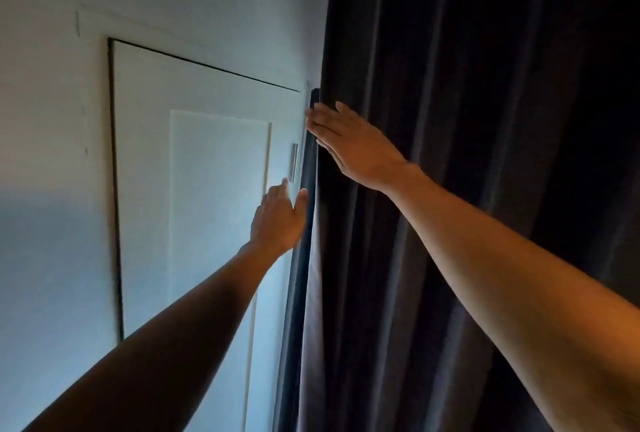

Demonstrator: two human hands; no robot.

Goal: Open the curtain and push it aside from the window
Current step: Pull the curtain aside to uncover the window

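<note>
Dark curtain (450,154) hangs drawn, filling the view from 12 through 5 o'clock; its free edge runs down the middle, beside a white panelled door (207,189) with a small metal handle (294,163). No window shows; presumably it sits behind the cloth. Right hand (353,144) lies flat on the curtain's edge at about 12 o'clock from centre, fingers spread and pointing toward the door, grip open, nothing pinched. Left hand (278,220) is lower, at about 9 o'clock of the edge, fingers loosely parted, thumb tip near or touching the hem; grip open, whether it touches the cloth I cannot tell. Risks, as I judge them: flat palms may slide over the fabric without taking it along, so the folds stay put; a hard sideways shove could strain whatever the curtain hangs from, which is out of view; the left hand is close to the door handle and could knock it; loose cloth may swing back once let go. Containers: none in view, nothing held in anything.
</note>
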